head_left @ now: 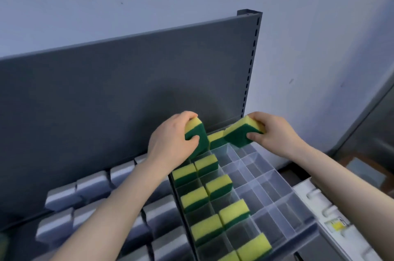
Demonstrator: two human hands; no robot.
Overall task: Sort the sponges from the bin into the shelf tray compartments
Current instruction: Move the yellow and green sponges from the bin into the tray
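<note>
Sponges (218, 185) are seated in the left columns of the shelf tray (266, 186); the rest is left unfilled. One more is pinched in each grip: left hand (170, 139), right hand (275, 132).

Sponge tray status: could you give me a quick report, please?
Left hand grips one sponge; right hand grips second sponge. Both at tray far end. Left two columns partly filled. Nothing blocking.
</note>
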